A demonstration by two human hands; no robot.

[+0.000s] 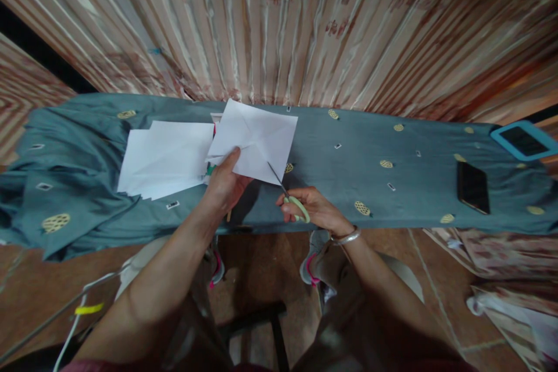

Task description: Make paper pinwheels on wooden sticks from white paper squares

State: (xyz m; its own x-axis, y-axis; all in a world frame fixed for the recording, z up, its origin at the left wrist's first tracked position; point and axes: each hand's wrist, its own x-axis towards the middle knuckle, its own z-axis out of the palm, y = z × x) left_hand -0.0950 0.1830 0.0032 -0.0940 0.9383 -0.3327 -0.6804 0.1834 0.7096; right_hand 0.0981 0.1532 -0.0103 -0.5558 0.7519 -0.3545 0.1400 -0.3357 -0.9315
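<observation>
A square sheet of white paper (265,133) with crease lines is held up over the cloth-covered table. My left hand (229,183) grips its lower left part, thumb on top and fingers underneath. A slit shows in the paper beside that thumb. My right hand (311,206) has its fingers in the green handles of a pair of scissors (299,209). The scissors' blades reach over the paper's lower right part, pointing towards its middle. Left of my left hand lies a stack of white paper sheets (170,154). Something red and green is partly hidden between stack and held sheet.
A blue-green cloth (349,168) with yellow pineapple prints covers the long table. On the right lie a black phone (473,187) and a blue-framed tablet (525,140). A patterned curtain (279,29) hangs behind. A white cable (72,325) runs at lower left.
</observation>
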